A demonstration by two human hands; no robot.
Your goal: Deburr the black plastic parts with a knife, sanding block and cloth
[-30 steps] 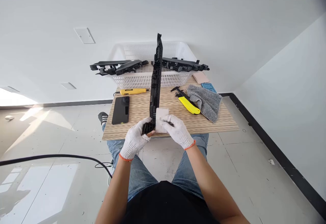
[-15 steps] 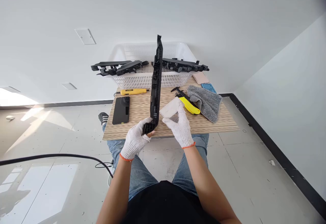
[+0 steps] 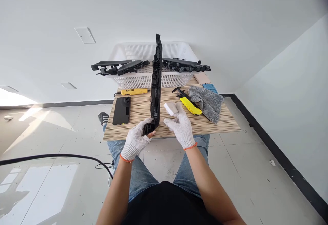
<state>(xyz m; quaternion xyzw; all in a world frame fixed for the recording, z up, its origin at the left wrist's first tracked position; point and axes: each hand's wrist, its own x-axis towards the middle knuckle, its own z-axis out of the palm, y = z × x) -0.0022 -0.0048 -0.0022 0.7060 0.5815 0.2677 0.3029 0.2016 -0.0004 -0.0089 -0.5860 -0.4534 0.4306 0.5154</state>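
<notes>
My left hand [image 3: 135,138], in a white knit glove with an orange cuff, is closed round the lower end of a long black plastic trim piece [image 3: 155,93]. The piece stands up lengthwise, ribbed side toward me, its far end over the basket. To its right, my gloved right hand [image 3: 181,127] grips a small pale flat pad [image 3: 171,109] with a white edge and a greyish face. The pad is apart from the trim piece. Part of it is hidden by my fingers, and its exact kind is unclear.
A white plastic basket [image 3: 125,81] at the back bears more black trim pieces [image 3: 186,65]. On the wooden table [image 3: 138,110] lie a phone [image 3: 121,110], a yellow pen-shaped tool [image 3: 134,92], a yellow utility knife [image 3: 190,106], black calipers [image 3: 180,91] and a grey cloth [image 3: 207,102].
My right hand has turned the pale pad, so its white edge now shows, and its fingers have shifted. The left hand still holds the trim piece in nearly the same spot.
</notes>
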